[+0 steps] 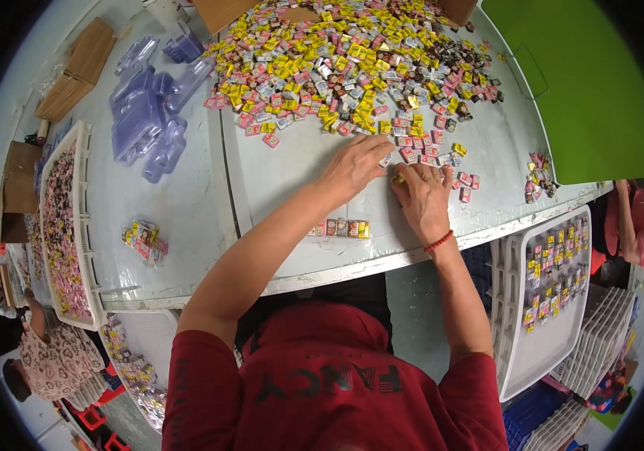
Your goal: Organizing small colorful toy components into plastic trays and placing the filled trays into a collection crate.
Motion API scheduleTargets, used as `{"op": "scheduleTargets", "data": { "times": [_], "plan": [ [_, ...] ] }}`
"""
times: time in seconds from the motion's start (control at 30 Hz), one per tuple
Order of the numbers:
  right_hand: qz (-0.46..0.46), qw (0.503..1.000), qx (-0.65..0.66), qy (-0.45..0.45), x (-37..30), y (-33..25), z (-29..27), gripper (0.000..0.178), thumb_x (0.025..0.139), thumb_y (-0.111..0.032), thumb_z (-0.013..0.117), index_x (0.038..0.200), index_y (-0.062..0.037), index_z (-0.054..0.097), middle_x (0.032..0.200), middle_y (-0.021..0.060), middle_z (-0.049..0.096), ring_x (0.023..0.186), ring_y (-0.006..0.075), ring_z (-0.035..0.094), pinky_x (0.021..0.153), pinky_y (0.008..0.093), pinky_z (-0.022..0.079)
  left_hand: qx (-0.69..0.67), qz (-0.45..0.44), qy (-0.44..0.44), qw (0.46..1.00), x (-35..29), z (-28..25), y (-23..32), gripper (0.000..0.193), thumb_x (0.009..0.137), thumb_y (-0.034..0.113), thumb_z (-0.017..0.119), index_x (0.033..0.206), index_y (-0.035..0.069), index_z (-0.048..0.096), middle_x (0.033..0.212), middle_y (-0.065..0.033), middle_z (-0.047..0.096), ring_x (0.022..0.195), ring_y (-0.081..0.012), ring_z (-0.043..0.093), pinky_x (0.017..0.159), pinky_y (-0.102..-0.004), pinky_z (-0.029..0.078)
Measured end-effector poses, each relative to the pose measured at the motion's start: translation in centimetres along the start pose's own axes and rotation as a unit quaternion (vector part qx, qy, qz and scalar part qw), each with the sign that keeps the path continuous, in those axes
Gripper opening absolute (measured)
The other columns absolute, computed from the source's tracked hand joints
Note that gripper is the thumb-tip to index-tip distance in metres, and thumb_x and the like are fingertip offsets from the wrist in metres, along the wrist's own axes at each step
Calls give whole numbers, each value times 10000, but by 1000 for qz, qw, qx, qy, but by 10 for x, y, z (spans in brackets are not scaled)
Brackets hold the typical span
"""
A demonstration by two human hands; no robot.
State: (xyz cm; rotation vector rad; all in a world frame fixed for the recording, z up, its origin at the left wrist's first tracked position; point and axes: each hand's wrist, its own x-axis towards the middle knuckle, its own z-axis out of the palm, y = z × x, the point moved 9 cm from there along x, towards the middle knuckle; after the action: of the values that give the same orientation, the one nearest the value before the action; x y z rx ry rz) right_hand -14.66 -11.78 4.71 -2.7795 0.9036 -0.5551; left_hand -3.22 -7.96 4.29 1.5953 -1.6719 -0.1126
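Small wrapped boxes in pink, yellow, white and brown, like tiny sweet packets, lie in a wide pile [337, 64] across the far side of the table. At the pile's near edge my left hand [353, 167] is closed, with a small white box [386, 160] at its fingertips. Beside it, my right hand [425, 197], with a red bracelet at the wrist, pinches a small yellow box [398, 178], partly hidden by the fingers. Loose pink boxes [465, 180] lie around the right fingers. A short row of boxes [346, 228] sits nearer me, partly behind my left forearm.
Clear bluish plastic trays [141, 113] and a wrapped bundle [145, 242] lie on the left. A white basket [89, 225] of pieces flanks the table there. A green board [585, 90] and a white tray [517, 323] of bundles stand right. Other people are at both sides.
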Motion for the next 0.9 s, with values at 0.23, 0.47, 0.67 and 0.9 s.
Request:
{"op": "scheduleTargets", "data": {
  "times": [0.23, 0.47, 0.67, 0.9],
  "plan": [
    [-4, 1000, 15, 0, 0, 6, -1, 220, 841, -186, 647, 1048, -109, 645, 1017, 64, 653, 983, 267, 591, 996, 528, 307, -28, 57, -94, 994, 9, 22, -8, 233, 775, 105, 683, 997, 34, 671, 1006, -109, 658, 1000, -300, 578, 875, -380, 481],
    [-38, 992, 115, 15, -3, -33, -29, 234, 768, -117, 733, 981, -114, 638, 966, 14, 656, 951, 219, 604, 1000, 476, 332, -92, -84, -65, 990, 2, -62, 0, 228, 820, 165, 683, 1019, 53, 672, 1070, -91, 661, 980, -255, 617, 843, -344, 497],
    [-89, 984, 153, -22, -17, -80, 2, 241, 720, -118, 753, 935, -112, 644, 971, 10, 659, 950, 205, 602, 1012, 484, 323, -24, -12, -56, 998, -74, -67, 18, 217, 806, 138, 686, 995, 35, 663, 1066, -83, 648, 964, -255, 613, 818, -336, 501],
    [-106, 984, 143, 0, -22, -83, 7, 179, 726, -105, 742, 887, -109, 665, 955, 3, 666, 905, 186, 608, 1014, 478, 318, 4, 53, -40, 998, -97, -53, 21, 212, 737, 46, 693, 937, -11, 653, 1020, -103, 640, 983, -277, 609, 827, -328, 516]
  ]
}}
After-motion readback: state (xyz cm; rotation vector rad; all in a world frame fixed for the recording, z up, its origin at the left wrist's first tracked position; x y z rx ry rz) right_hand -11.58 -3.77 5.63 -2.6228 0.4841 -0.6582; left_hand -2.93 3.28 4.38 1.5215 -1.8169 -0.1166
